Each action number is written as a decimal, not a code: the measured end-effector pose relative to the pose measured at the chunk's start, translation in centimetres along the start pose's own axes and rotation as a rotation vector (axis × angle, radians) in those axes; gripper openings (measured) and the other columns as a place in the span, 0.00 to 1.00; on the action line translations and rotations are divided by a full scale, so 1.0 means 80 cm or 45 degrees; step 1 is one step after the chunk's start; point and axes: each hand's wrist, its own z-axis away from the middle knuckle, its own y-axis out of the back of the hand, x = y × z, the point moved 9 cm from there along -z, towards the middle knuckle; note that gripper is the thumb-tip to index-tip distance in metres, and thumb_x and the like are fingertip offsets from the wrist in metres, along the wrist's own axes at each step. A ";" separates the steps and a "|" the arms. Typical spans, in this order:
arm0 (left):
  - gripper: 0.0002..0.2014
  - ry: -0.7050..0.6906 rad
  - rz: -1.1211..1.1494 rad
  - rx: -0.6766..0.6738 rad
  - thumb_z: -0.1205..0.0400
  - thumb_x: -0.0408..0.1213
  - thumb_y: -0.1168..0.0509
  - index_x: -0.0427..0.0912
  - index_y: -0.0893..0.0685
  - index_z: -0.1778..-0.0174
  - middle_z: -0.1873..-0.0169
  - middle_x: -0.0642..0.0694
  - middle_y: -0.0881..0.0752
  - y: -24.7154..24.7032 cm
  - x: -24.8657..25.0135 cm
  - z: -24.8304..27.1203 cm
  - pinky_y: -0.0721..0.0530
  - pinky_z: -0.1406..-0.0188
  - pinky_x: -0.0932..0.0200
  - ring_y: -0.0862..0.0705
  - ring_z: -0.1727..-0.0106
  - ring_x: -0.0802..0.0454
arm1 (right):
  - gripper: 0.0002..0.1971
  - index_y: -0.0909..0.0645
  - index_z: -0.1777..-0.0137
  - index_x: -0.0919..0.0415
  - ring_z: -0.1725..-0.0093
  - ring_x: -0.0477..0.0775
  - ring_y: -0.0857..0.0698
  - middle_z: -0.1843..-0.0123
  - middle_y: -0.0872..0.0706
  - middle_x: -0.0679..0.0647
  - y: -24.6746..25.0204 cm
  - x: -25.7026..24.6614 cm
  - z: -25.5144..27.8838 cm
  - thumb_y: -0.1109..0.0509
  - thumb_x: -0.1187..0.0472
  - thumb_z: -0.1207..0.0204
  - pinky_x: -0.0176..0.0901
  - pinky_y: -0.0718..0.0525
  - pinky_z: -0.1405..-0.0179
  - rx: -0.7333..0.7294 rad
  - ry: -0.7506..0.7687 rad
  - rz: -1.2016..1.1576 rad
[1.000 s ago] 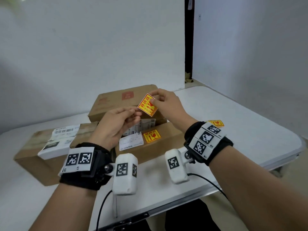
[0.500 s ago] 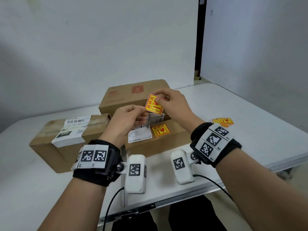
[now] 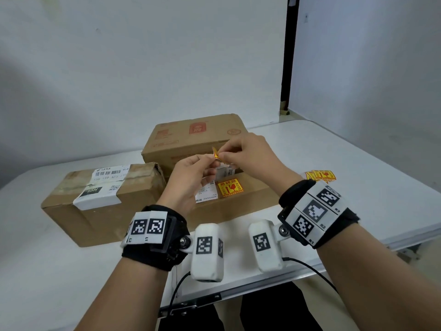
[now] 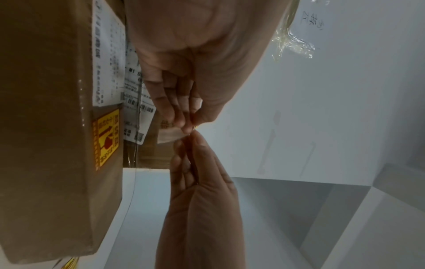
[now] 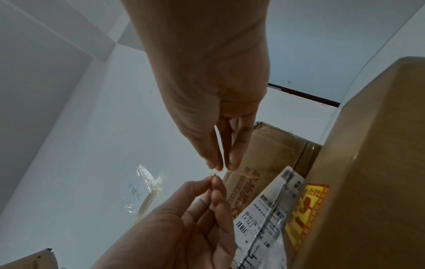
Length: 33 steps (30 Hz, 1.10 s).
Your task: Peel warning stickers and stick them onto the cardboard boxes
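**Two hands pinch one small sticker over the boxes**

The tabletop point(image 3: 358, 168) is white and sits in a corner of a room with plain white walls point(image 3: 143, 68). A dark strip point(image 3: 287, 56) runs up where the walls meet.

Three cardboard boxes rest on it: a left box point(image 3: 100, 211), a back box point(image 3: 191, 137) and a near box point(image 3: 250, 199). The near box has one yellow warning sticker point(image 3: 229, 188) stuck on top. A small pile of spare stickers point(image 3: 321, 175) lies to the right of the boxes.

The left hand point(image 3: 191, 177) and the right hand point(image 3: 248, 154) meet above the near box. The fingers of both hands are curled in and pinch one sticker in the air point(image 3: 216, 155).
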 end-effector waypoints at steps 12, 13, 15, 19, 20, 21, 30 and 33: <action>0.08 -0.045 -0.033 -0.054 0.18 0.38 0.31 0.39 0.09 0.49 0.59 0.47 0.09 -0.005 -0.004 0.000 0.16 0.51 0.61 0.16 0.63 0.60 | 0.06 0.08 0.53 0.59 0.63 0.40 0.14 0.60 0.10 0.49 -0.002 0.013 0.005 0.27 0.63 0.25 0.28 0.15 0.58 0.028 -0.057 -0.042; 0.08 -0.054 -0.053 -0.059 0.19 0.38 0.31 0.40 0.09 0.51 0.58 0.47 0.08 -0.004 -0.004 0.000 0.16 0.52 0.61 0.16 0.62 0.60 | 0.06 0.08 0.54 0.58 0.62 0.39 0.15 0.61 0.11 0.48 0.000 0.013 0.005 0.27 0.62 0.25 0.27 0.16 0.59 0.031 -0.052 -0.025; 0.07 -0.080 -0.110 -0.062 0.19 0.39 0.30 0.43 0.08 0.54 0.58 0.46 0.08 -0.003 -0.001 0.001 0.16 0.54 0.61 0.15 0.61 0.59 | 0.06 0.08 0.54 0.57 0.60 0.40 0.16 0.60 0.11 0.47 0.000 0.011 0.006 0.28 0.62 0.25 0.26 0.18 0.60 0.031 -0.037 0.019; 0.08 -0.145 -0.212 -0.036 0.19 0.39 0.30 0.41 0.08 0.51 0.56 0.45 0.07 0.000 0.005 0.003 0.16 0.55 0.62 0.15 0.59 0.57 | 0.06 0.09 0.53 0.55 0.56 0.44 0.14 0.58 0.11 0.47 -0.002 0.008 0.007 0.29 0.60 0.23 0.33 0.15 0.55 0.022 -0.013 0.081; 0.08 -0.157 -0.226 -0.039 0.19 0.39 0.31 0.41 0.08 0.51 0.56 0.45 0.07 -0.001 0.006 0.004 0.16 0.54 0.62 0.15 0.58 0.57 | 0.06 0.09 0.53 0.55 0.56 0.44 0.14 0.58 0.11 0.47 -0.002 0.008 0.006 0.28 0.60 0.23 0.34 0.14 0.54 0.020 -0.009 0.089; 0.08 -0.163 -0.234 -0.047 0.19 0.39 0.31 0.41 0.08 0.50 0.56 0.46 0.07 -0.001 0.007 0.004 0.16 0.53 0.61 0.15 0.58 0.56 | 0.06 0.09 0.53 0.55 0.55 0.44 0.14 0.57 0.10 0.47 -0.002 0.007 0.006 0.28 0.60 0.23 0.36 0.14 0.53 0.020 -0.005 0.097; 0.08 -0.222 -0.319 -0.006 0.19 0.38 0.31 0.39 0.09 0.51 0.60 0.47 0.07 -0.004 0.014 0.004 0.19 0.63 0.66 0.17 0.64 0.60 | 0.07 0.09 0.52 0.56 0.54 0.46 0.14 0.54 0.09 0.50 -0.003 0.002 0.006 0.29 0.61 0.23 0.38 0.15 0.50 0.013 0.013 0.156; 0.08 -0.231 -0.324 0.002 0.19 0.38 0.31 0.40 0.09 0.51 0.61 0.48 0.08 -0.004 0.014 0.005 0.20 0.64 0.66 0.17 0.65 0.59 | 0.07 0.09 0.52 0.56 0.52 0.46 0.14 0.54 0.09 0.50 -0.002 -0.001 0.006 0.29 0.60 0.23 0.38 0.15 0.50 0.014 0.025 0.171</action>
